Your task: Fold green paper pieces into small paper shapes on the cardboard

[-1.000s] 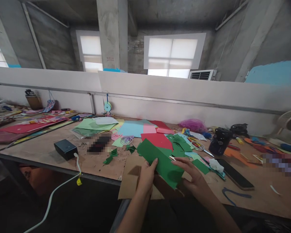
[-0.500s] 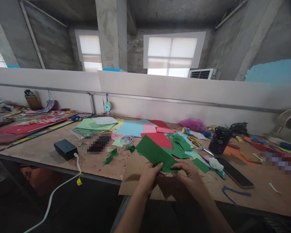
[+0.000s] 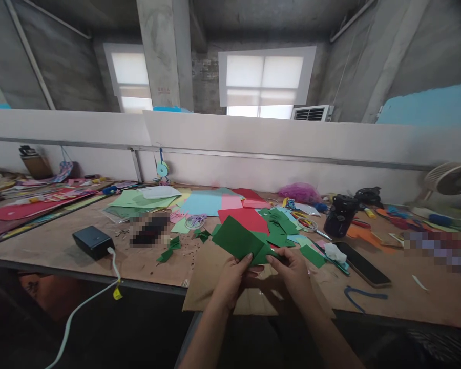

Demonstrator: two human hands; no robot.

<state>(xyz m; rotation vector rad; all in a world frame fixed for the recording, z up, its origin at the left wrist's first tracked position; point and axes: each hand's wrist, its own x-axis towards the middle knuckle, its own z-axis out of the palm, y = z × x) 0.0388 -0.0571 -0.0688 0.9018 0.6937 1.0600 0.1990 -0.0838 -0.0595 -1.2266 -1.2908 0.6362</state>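
A sheet of green paper [image 3: 238,239] is held up between my two hands, with its right part folded over. My left hand [image 3: 234,274] pinches its lower edge, the thumb on the near face. On the right, my right hand [image 3: 290,269] grips the folded part between thumb and fingers; a small shiny bit shows by those fingers, too small to name. Below both hands lies a piece of brown cardboard [image 3: 203,277] at the table's front edge. More cut green paper [image 3: 280,225] lies in a loose pile just beyond.
Red paper [image 3: 242,219] and pale blue paper [image 3: 203,203] lie behind my hands. To the right are a dark phone [image 3: 363,265], a black cup [image 3: 340,218] and a fan [image 3: 449,179]. A black box [image 3: 93,241] with a white cable sits at the left front edge.
The green paper was flat one second ago; its right part is now folded over. My right hand has moved from the paper's upper edge to the fold. The view has turned slightly right.
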